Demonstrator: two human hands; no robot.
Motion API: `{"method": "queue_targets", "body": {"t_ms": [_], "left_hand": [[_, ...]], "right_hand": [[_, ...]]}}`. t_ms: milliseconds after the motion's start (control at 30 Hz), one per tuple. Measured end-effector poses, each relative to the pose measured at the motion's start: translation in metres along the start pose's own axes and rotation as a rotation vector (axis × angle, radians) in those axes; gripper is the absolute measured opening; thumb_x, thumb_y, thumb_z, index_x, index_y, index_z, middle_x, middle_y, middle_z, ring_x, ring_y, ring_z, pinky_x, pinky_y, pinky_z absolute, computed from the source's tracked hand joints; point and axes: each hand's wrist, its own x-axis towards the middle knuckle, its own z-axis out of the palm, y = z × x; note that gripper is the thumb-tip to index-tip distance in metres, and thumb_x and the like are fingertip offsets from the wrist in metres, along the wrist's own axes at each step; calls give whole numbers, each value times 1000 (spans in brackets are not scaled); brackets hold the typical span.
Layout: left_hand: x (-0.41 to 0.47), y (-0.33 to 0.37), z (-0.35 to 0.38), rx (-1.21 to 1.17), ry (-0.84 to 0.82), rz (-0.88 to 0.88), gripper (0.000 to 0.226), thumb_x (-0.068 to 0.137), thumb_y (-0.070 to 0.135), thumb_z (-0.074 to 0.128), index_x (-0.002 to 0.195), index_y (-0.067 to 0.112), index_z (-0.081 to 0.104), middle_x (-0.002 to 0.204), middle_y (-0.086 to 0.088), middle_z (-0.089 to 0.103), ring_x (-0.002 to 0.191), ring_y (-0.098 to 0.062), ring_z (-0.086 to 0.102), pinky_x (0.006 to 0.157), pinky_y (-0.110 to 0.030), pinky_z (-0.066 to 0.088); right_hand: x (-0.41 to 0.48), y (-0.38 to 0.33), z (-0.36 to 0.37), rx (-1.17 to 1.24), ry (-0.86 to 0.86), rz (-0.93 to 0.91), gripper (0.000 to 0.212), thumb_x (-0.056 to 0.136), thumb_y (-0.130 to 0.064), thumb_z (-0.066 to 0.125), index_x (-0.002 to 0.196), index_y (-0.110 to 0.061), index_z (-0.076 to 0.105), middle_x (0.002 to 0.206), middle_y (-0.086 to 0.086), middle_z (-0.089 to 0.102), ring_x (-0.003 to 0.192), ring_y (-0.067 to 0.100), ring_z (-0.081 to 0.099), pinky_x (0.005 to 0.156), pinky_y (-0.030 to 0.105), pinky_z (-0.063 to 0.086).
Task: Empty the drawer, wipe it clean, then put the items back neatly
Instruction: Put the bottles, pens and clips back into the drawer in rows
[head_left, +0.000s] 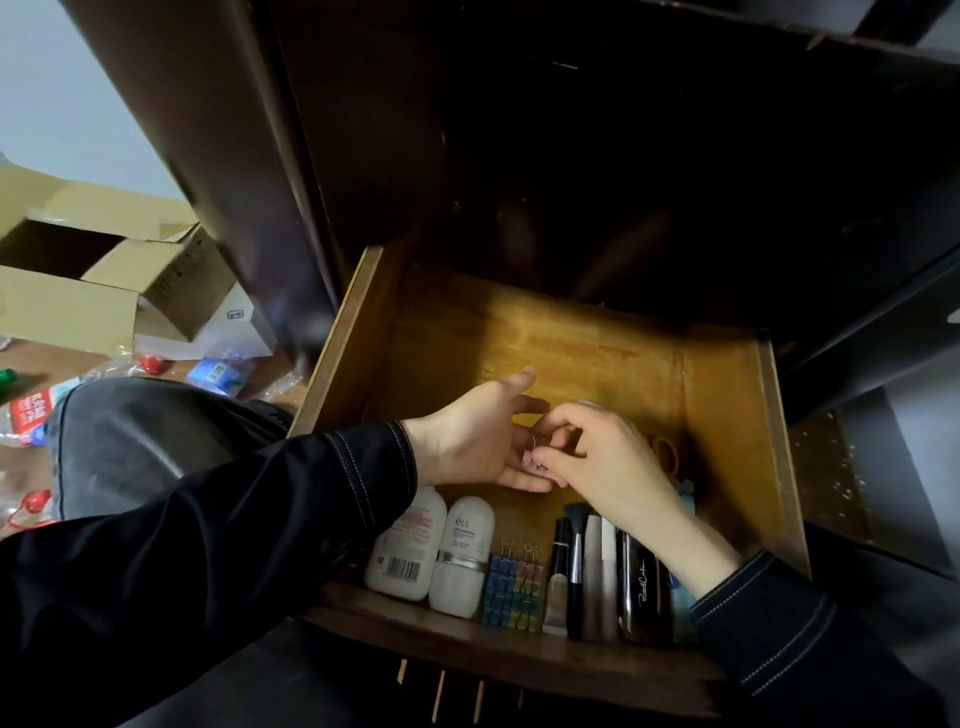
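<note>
An open wooden drawer (582, 332) is pulled out below me. Along its front edge lie two white bottles (431, 551), a row of coloured binder clips (511, 590), a tube, a makeup brush (575, 561), slim sticks and a dark case (641, 587). My left hand (467, 436) lies palm up over the drawer, fingers relaxed. My right hand (602, 462) pinches a small pink binder clip (531, 460) against the left palm. Orange scissor handles (667, 457) show behind my right hand.
The drawer's far half is bare wood under a dark cabinet (571, 156). Open cardboard boxes (104, 270), plastic bottles and wrappers lie on the floor at the left. My knee (145, 436) is beside the drawer's left wall.
</note>
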Motion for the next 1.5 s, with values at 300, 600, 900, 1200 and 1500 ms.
{"method": "queue_targets", "body": {"t_ms": [300,600,900,1200,1500], "left_hand": [[4,1,-16,171,344,124,35,99,38,46,110,12,67,115,-11,70,100,-29,66,92,-43,55],[6,0,-16,83,373,110,24,93,22,50,103,8,67,96,-10,69,83,-26,63,73,-34,54],[7,0,-18,87,372,106,22,92,23,50,98,11,68,91,-8,70,78,-23,63,69,-31,54],[6,1,-18,79,381,125,21,93,21,50,98,10,68,92,-9,70,77,-22,63,68,-31,53],[4,2,-18,75,397,136,21,94,20,49,100,9,67,95,-10,69,79,-23,62,68,-32,53]], "right_hand": [[-1,5,1,55,-241,113,12,84,-20,75,74,-27,75,71,-21,72,68,-6,65,59,17,52],[-6,7,21,-73,-480,170,3,79,-26,77,76,-26,78,76,-11,73,75,5,68,74,38,60],[-7,10,28,-97,-514,140,3,79,-24,75,77,-24,78,78,-11,73,77,7,69,77,43,62],[-6,12,30,-72,-531,143,8,80,-23,72,75,-25,78,75,-16,72,76,4,69,78,41,62],[-5,14,29,-61,-526,131,7,79,-23,72,75,-22,78,75,-14,74,74,4,69,77,42,61]]}}
